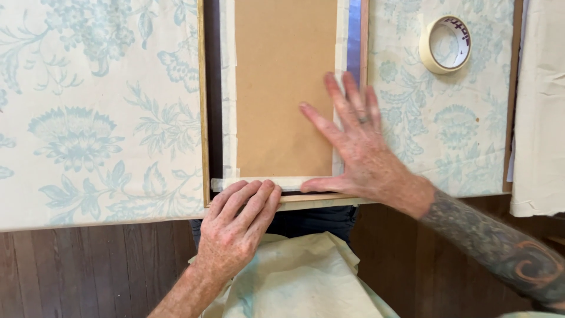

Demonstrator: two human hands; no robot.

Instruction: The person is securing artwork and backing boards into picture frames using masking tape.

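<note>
Presently both hands lie flat and open: left hand (238,227) pressing the tape strip (259,183) along the frame's (204,118) near edge, right hand (353,147) splayed on the backing board (282,88). Uneven pressure risks wrinkles or board shift.

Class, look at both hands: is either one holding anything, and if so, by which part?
Nothing is gripped. The left hand presses the tape strip flat; the right hand lies flat on the backing board.

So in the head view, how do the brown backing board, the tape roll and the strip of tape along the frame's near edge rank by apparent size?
Largest to smallest:
1. Brown backing board, by far the biggest.
2. Tape roll.
3. Strip of tape.
The last two are unsure: both hands cover part of the strip, and it is longer but much thinner than the roll.
</note>
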